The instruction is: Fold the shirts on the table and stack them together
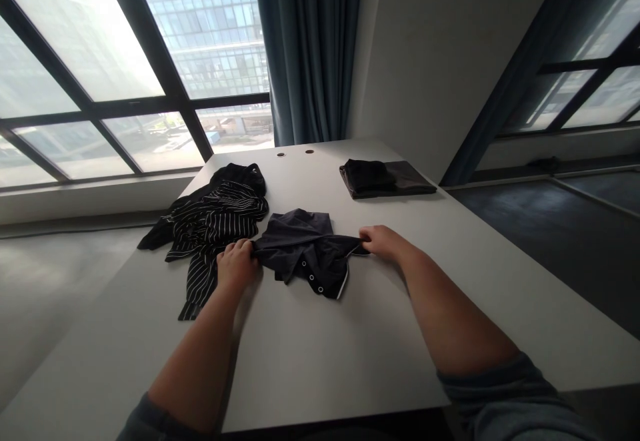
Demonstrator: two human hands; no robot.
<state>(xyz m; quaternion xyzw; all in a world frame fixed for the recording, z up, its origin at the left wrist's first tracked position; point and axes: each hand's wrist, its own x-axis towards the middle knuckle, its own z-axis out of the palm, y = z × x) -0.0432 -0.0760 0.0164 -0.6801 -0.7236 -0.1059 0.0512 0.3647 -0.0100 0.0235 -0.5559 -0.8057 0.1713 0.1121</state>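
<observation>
A dark grey garment (pixel 300 234) with several pale ring-shaped snaps and a white-piped edge lies partly bunched on the white table. My left hand (pixel 237 264) is closed on its left end, and my right hand (pixel 383 242) pinches a corner at its right end. Between the two hands the cloth is drawn sideways, its near edge hanging in loose folds. Just beyond my left hand lies a crumpled heap of black clothing with white stripes (pixel 230 221). Parts of the grey garment under my fingers are hidden.
Folded dark clothes (pixel 370 177) are stacked toward the back right of the table (pixel 320 361). Two round cable holes sit near the far edge. A blue curtain (pixel 313 54) and large windows stand behind; the table's right edge drops to a dark floor.
</observation>
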